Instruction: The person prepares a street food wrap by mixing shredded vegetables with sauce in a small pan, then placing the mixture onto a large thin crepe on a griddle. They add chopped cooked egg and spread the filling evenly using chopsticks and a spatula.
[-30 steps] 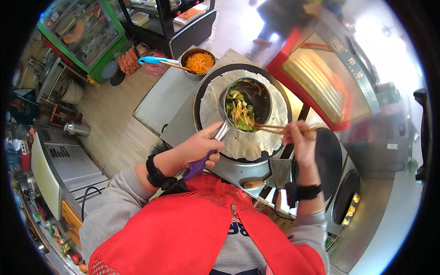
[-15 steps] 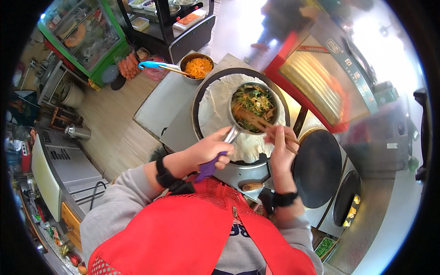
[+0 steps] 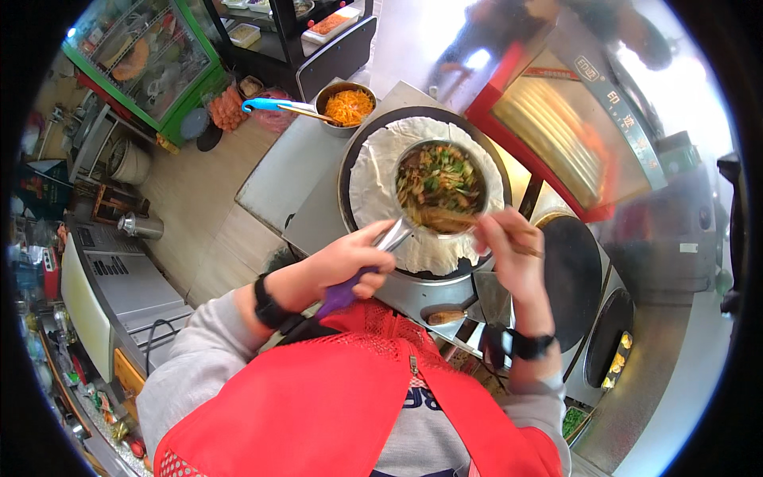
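My left hand [image 3: 354, 258] is wrapped round the purple-gripped handle of a small metal saucepan [image 3: 401, 232], which hangs over the griddle. Inside the pan lies a mix of chopped greens and brown and orange shreds [image 3: 445, 176]. My right hand [image 3: 515, 242] is closed on wooden chopsticks [image 3: 449, 221], smeared by motion, their tips in the mix at the pan's near side. Beneath the pan a thin pale flatbread [image 3: 373, 171] covers most of the round black griddle [image 3: 347, 215]. Part of the flatbread is hidden by the pan.
A pot of orange shreds [image 3: 347, 107] with a blue-handled utensil [image 3: 270, 104] stands at the back left. A red-framed glass case [image 3: 556, 131] rises at the back right. Another black griddle [image 3: 566, 278] lies to the right. A wooden-handled scraper [image 3: 445, 316] sits in front.
My right hand has moved right and slightly toward me with the chopsticks, which now lie lower and flatter across the pan. The contents have been stirred, showing more green.
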Tool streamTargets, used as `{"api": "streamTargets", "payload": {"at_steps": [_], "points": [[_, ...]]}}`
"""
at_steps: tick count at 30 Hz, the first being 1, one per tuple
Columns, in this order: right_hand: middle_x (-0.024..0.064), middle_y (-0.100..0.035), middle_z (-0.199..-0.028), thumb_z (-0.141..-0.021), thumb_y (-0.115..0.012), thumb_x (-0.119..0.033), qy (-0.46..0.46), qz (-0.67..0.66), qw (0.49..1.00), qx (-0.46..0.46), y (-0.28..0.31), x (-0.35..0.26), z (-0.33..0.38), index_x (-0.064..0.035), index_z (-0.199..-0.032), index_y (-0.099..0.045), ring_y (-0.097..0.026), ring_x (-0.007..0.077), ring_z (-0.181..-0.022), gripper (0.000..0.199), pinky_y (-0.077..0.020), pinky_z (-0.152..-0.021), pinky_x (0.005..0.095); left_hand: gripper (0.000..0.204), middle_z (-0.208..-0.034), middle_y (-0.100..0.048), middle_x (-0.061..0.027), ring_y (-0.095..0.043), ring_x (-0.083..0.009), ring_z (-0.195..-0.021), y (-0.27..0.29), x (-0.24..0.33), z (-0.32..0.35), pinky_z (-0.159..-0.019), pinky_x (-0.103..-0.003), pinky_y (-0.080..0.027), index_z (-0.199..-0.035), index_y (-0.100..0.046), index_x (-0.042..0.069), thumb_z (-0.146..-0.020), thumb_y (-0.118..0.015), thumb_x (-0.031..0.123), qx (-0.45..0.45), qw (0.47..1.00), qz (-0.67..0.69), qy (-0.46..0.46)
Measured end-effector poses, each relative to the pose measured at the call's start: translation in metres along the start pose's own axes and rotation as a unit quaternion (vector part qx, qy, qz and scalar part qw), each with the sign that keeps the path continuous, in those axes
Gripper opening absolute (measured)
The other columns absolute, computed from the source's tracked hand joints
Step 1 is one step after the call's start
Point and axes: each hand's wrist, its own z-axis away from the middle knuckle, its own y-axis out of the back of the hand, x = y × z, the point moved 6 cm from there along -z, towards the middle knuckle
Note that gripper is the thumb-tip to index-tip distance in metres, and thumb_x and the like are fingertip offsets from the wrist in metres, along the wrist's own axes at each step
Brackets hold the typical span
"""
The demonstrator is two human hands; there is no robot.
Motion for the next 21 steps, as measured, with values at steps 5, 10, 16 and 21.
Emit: {"api": "streamTargets", "payload": {"at_steps": [5, 10, 16, 21], "points": [[0.0050, -0.063, -0.072, -0.098, -0.057, -0.011, 0.031, -0.007, 0.988, 0.149, 0.013, -0.003, -0.004, -0.0016, -0.088, -0.063, -0.056, 0.0079, -0.057, 0.015, -0.0452, -0.050, 0.0233, 0.069, -0.079, -0.042, 0.0012, -0.033, -0.0046, -0.055, -0.010, 0.004, 0.000, -0.045, -0.019, -0.030, -0.153, -0.019, 0.019, -0.094, -0.049, 0.001, -0.069, 0.997, 0.019, -0.008], [0.0045, -0.064, -0.074, -0.098, -0.058, -0.011, -0.027, 0.014, 0.987, 0.156, 0.029, -0.011, 0.001, -0.0019, -0.091, -0.065, -0.060, 0.0076, -0.063, 0.013, -0.0468, -0.054, 0.0220, 0.068, -0.077, -0.040, 0.0023, -0.033, -0.0049, -0.055, 0.006, -0.004, -0.001, -0.045, -0.019, -0.029, -0.152, -0.020, 0.021, -0.094, -0.049, 0.001, 0.008, 0.998, -0.037, 0.042], [0.0031, -0.062, -0.070, -0.097, -0.057, -0.009, -0.067, 0.029, 0.983, 0.170, 0.027, -0.012, 0.005, -0.0020, -0.087, -0.064, -0.055, 0.0070, -0.055, 0.014, -0.0457, -0.051, 0.0215, 0.067, -0.079, -0.041, 0.0019, -0.034, -0.0046, -0.057, 0.012, -0.006, -0.007, -0.047, -0.018, -0.029, -0.153, -0.020, 0.021, -0.095, -0.049, 0.003, -0.025, 0.999, -0.038, 0.026], [0.0041, -0.064, -0.074, -0.096, -0.061, -0.010, 0.035, -0.008, 0.998, 0.046, -0.003, -0.005, -0.002, -0.0025, -0.093, -0.064, -0.058, 0.0095, -0.059, 0.009, -0.0467, -0.053, 0.0236, 0.070, -0.079, -0.041, 0.0009, -0.033, -0.0050, -0.053, 0.016, 0.003, -0.014, -0.044, -0.019, -0.030, -0.155, -0.016, 0.022, -0.095, -0.047, 0.002, -0.057, 0.998, 0.002, -0.006]]}}
